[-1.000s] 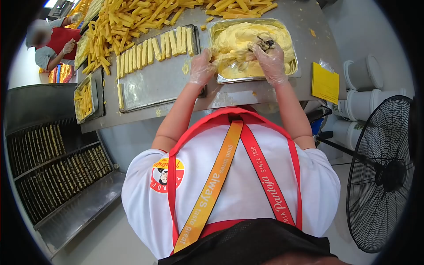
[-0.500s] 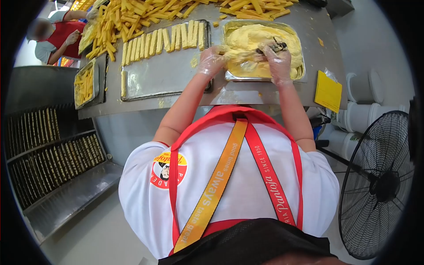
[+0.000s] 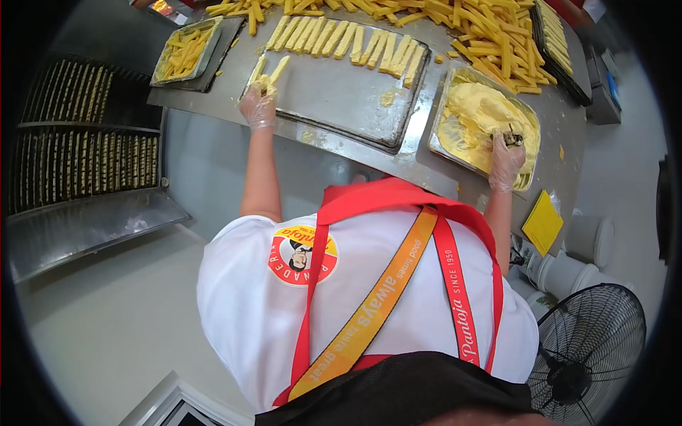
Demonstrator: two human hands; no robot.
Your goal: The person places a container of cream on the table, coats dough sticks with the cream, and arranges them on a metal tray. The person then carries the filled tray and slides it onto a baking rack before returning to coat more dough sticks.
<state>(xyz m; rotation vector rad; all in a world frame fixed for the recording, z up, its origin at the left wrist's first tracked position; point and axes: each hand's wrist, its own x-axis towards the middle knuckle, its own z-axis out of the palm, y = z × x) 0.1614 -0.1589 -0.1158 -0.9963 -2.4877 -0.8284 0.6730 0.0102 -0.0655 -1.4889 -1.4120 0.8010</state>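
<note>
My left hand, in a clear plastic glove, is closed around the lower end of a cream-coated stick at the left edge of a metal baking tray. Another coated stick lies beside it along that edge. A row of coated sticks lines the tray's far side. My right hand, also gloved, grips a dark tool, its kind partly hidden, over a rectangular pan. Thick pale-yellow cream fills much of that pan.
Uncoated yellow sticks are heaped at the back of the metal table. A smaller tray of sticks stands at the left. A loaded rack is further left. Buckets and a fan are at the right.
My left hand has moved from the cream pan to the tray's left edge with a coated stick. My right hand stays at the pan with the dark tool. The camera view has turned.
</note>
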